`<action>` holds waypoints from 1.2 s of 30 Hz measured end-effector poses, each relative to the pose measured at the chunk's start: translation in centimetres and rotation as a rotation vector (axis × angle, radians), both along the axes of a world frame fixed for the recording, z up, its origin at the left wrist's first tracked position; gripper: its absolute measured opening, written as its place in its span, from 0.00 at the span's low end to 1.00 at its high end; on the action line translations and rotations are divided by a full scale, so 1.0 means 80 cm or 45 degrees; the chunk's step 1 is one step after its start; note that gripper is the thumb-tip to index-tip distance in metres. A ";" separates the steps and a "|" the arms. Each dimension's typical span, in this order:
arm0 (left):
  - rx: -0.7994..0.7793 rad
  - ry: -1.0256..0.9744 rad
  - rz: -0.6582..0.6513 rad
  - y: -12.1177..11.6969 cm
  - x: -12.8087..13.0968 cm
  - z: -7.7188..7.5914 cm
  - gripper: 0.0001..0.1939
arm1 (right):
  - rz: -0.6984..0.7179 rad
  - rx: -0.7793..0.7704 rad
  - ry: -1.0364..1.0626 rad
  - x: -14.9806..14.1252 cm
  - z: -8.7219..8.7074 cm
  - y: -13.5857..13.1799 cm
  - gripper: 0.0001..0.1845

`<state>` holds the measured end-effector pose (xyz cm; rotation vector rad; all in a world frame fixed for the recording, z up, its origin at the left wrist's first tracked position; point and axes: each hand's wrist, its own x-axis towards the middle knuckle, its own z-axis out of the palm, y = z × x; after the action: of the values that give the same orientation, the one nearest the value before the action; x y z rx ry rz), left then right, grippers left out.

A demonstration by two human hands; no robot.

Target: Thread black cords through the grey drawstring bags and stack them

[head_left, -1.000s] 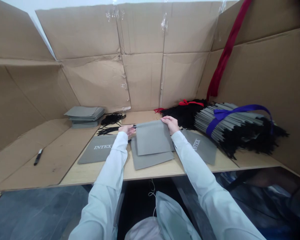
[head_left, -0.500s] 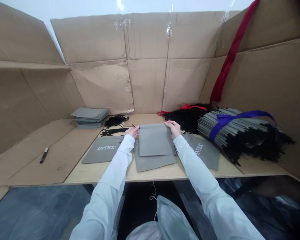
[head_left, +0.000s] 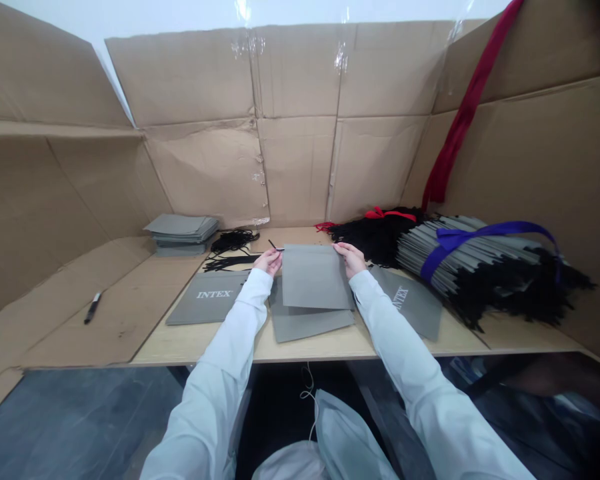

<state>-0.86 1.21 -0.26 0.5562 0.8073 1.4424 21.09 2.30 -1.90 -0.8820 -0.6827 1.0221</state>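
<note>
A grey fabric pouch (head_left: 314, 280) is held up by its top edge between my hands, plain side showing. My left hand (head_left: 268, 261) is closed at the top left corner, pinching a short black cord (head_left: 274, 245) whose end sticks up past the fingers. How far the cord runs into the hem is hidden. My right hand (head_left: 351, 259) pinches the top right corner. Beneath, another plain grey pouch (head_left: 305, 327) lies on the table. An INTEX-printed pouch (head_left: 200, 307) lies to the left, and a second printed pouch (head_left: 417, 310) sits tilted under my right forearm.
Grey pouches are stacked (head_left: 183, 230) at the back left, beside loose black cords (head_left: 234, 240). A pouch bundle tied with blue ribbon (head_left: 455, 257) and a red-tied black cord bundle (head_left: 370, 230) stand right. A marker (head_left: 93, 308) lies left. Cardboard walls (head_left: 295, 167) enclose the table.
The held pouch and both hands have risen slightly relative to the pouch beneath. More of the black cord's end shows above my left fingers. Both hands keep their hold.
</note>
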 end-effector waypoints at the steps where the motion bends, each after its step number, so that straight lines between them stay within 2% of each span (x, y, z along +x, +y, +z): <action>1: 0.013 0.034 -0.002 0.000 0.001 0.001 0.10 | 0.000 0.000 -0.001 0.000 0.000 0.000 0.14; 6: 0.027 0.087 0.002 -0.006 0.007 0.006 0.04 | -0.038 0.034 -0.042 0.002 -0.003 0.003 0.15; 13: 0.067 0.299 0.094 -0.005 0.011 0.002 0.10 | -0.027 0.107 -0.112 0.000 0.001 0.000 0.14; 17: 0.055 0.176 0.074 -0.005 0.011 0.001 0.10 | -0.056 0.099 -0.081 0.000 -0.001 0.001 0.14; 25: -0.022 -0.048 -0.159 -0.010 0.012 0.004 0.03 | -0.092 0.119 -0.026 0.002 -0.002 0.002 0.12; 31: -0.123 -0.100 -0.219 -0.010 0.015 0.001 0.12 | -0.062 0.102 0.007 0.000 0.000 0.000 0.13; 36: -0.187 0.283 -0.192 0.006 0.003 0.007 0.22 | -0.057 0.047 0.013 0.003 0.003 -0.002 0.13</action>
<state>-0.60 1.67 0.26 0.6584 1.0161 1.1859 21.32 2.17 -1.67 -0.8563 -0.6683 0.9704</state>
